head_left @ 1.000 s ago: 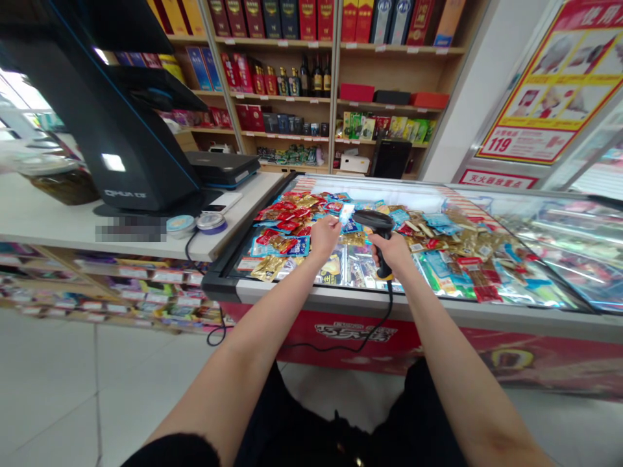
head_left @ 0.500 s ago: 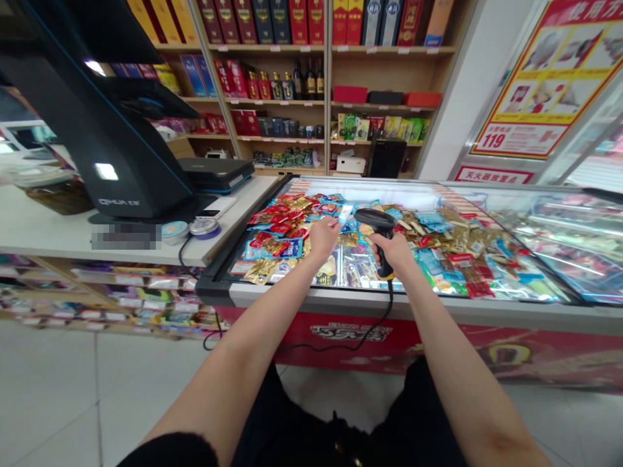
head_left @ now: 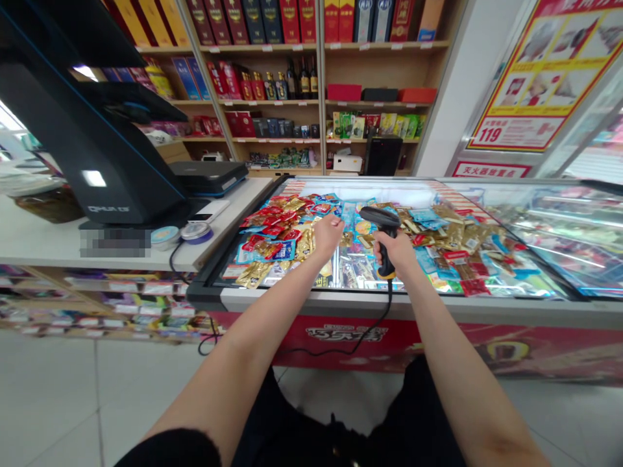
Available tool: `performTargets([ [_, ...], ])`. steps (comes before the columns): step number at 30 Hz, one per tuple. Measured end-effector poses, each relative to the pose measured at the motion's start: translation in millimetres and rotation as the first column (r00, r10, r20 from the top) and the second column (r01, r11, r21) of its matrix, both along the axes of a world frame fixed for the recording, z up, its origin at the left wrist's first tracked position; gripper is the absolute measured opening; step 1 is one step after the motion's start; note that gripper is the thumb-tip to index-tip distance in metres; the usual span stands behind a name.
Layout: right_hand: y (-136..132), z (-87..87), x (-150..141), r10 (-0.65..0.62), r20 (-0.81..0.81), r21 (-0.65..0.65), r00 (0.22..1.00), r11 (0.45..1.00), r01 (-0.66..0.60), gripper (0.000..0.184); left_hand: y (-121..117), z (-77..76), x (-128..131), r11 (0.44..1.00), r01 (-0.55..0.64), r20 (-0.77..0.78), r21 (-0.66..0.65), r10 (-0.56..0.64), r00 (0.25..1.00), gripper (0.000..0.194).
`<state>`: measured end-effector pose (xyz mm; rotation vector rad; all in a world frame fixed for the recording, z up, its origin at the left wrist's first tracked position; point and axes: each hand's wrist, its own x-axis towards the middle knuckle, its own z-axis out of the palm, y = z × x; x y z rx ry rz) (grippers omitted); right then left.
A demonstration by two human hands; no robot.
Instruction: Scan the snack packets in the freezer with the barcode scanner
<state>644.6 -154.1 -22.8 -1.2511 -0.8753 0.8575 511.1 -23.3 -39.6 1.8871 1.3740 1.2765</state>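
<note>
My right hand (head_left: 395, 251) is wrapped round the grip of a black barcode scanner (head_left: 379, 219). The scanner's head points left, above the scattered packets, and its cable hangs from the grip. My left hand (head_left: 329, 235) is closed, fingers curled, just left of the scanner head. What it holds, if anything, is hard to make out. A light-blue packet (head_left: 349, 211) shows just beyond its fingertips. Gold packets (head_left: 305, 242) show left of that hand. Red packets (head_left: 272, 217) lie farther left, and a pile of brown and gold packets (head_left: 455, 237) is to the right.
The packets lie on the glass top of a chest freezer (head_left: 350, 301). On the left, a counter (head_left: 48, 243) bears a black checkout machine (head_left: 131, 188), a flat black device (head_left: 209, 175) and small round tubs (head_left: 197, 232). Shelves (head_left: 272, 102) of boxes and bottles stand behind.
My left hand has shifted slightly right. The bright packet that stuck out from its fingers no longer shows clearly there. My right hand still grips the scanner. The view has turned slightly.
</note>
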Motion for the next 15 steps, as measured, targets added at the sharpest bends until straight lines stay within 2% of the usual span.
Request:
performTargets([
  [3, -1.2, 3.4, 14.2, -0.084, -0.074, 0.016, 0.994, 0.996, 0.086, 0.024, 7.2, 3.8, 22.4, 0.996, 0.053, 0.127, -0.071, -0.043, 0.991, 0.004],
  [6, -5.2, 8.9, 34.8, -0.179, -0.113, 0.018, 0.977, 0.983, 0.182, 0.024, 11.3, 11.5, 54.5, 0.969, 0.175, 0.29, -0.173, -0.12, 0.949, 0.007],
  [9, -11.1, 13.8, 60.3, -0.258, -0.118, 0.026, 0.959, 0.965, 0.263, 0.024, 7.7, 24.9, 93.6, 0.899, 0.345, 0.467, -0.27, -0.191, 0.863, 0.016],
  [12, -18.1, 16.8, 87.8, -0.315, -0.115, 0.061, 0.942, 0.944, 0.323, 0.025, -1.0, 40.1, 132.6, 0.809, 0.504, 0.586, -0.302, -0.26, 0.768, 0.017],
  [14, -23.4, 17.2, 105.0, -0.373, -0.125, 0.086, 0.919, 0.919, 0.385, 0.025, -6.5, 45.7, 153.2, 0.744, 0.591, 0.61, -0.313, -0.32, 0.725, 0.01],
  [15, -26.3, 16.7, 112.6, -0.406, -0.126, 0.099, 0.905, 0.903, 0.419, 0.025, -8.6, 46.1, 160.7, 0.724, 0.607, 0.589, -0.327, -0.347, 0.73, 0.009],
])
